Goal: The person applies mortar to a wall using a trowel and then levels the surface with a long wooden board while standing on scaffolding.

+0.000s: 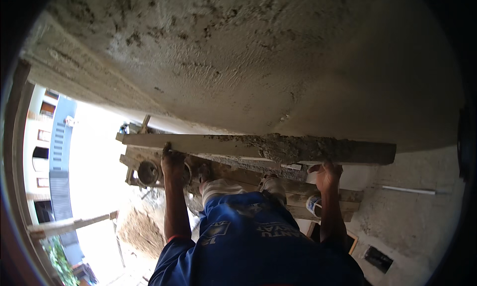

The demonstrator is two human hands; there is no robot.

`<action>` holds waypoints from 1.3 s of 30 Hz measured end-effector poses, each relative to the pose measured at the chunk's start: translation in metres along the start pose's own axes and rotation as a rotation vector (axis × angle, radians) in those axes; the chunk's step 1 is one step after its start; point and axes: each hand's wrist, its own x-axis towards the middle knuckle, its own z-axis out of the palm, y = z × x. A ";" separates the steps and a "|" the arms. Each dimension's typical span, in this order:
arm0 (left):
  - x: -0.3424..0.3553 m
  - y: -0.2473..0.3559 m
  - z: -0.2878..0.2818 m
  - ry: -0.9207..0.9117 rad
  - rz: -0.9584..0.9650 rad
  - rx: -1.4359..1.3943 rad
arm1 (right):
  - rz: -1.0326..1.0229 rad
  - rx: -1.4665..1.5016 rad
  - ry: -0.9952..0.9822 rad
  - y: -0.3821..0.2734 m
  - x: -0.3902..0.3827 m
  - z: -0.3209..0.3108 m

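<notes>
**Desk:** What borders the worker, and how much open room is there?

**Photographer:** A rough grey plastered wall (258, 52) fills the upper frame and sits close in front of the person. A long straightedge board (198, 144) lies level across its lower part. To the left the wall ends at a hard edge, and beyond it is bright open air with a blue-and-white building (57, 137) well off. Below are stacked timber planks (298, 191) of a platform, and to the lower right a bare wall face with a thin white pipe (407, 190).

**Desk:** Where does the board sit against the fingers?

**Photographer:** The left hand (171, 161) reaches up under the board's left part, fingers curled onto its lower edge. The right hand (325, 174) comes up under the right part, fingers closed against the underside. Both grip it, with most of its length running between them.

**Desk:** Materials and shapes?

**Photographer:** The board is pale, straight and flat-faced. A ridge of wet grey mortar (293, 146) is heaped on its right half, coarse and lumpy. The wall's plaster is streaked and gritty. The planks are worn and mortar-spattered. The person wears a blue shirt (258, 246).
</notes>
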 end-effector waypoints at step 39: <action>-0.377 0.189 -0.335 0.748 1.079 -0.287 | 1.775 0.458 -0.602 0.595 -0.134 0.203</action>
